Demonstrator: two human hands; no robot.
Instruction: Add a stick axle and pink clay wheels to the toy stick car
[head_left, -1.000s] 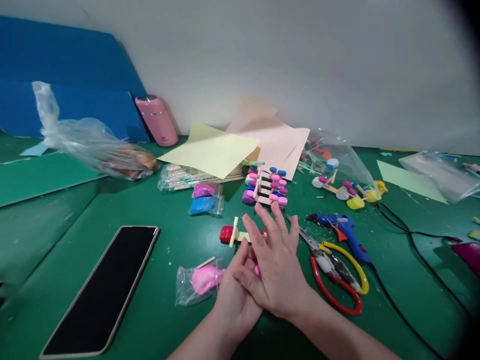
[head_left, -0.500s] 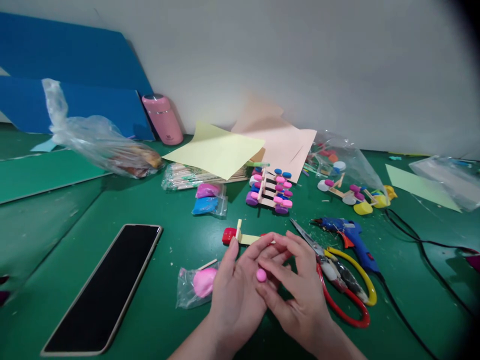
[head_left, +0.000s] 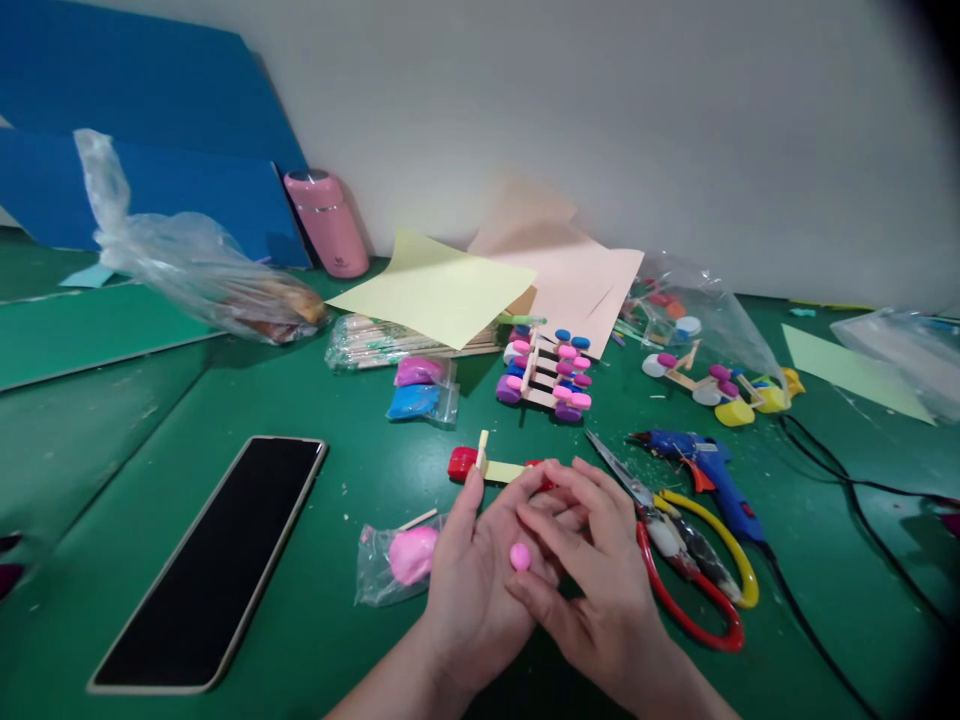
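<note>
A small pink clay ball (head_left: 520, 556) rests on the upturned palm of my left hand (head_left: 472, 590). My right hand (head_left: 600, 580) lies beside it, fingers curled over the left fingertips and thumb close to the ball. Just beyond the fingers lies a craft-stick piece with red caps (head_left: 487, 466). A small plastic bag of pink clay (head_left: 397, 560) lies left of my left hand.
A black phone (head_left: 217, 555) lies at the left. Red-and-yellow scissors (head_left: 679, 555) and a blue glue gun (head_left: 701, 465) sit at the right, its black cord trailing. Farther back are a stick-and-cap model (head_left: 547, 375), clay bags (head_left: 420, 390), coloured paper (head_left: 442, 290), a pink bottle (head_left: 326, 222).
My right hand lifted off the left palm and drew back, uncovering the pink clay ball. Since then both hands have barely moved.
</note>
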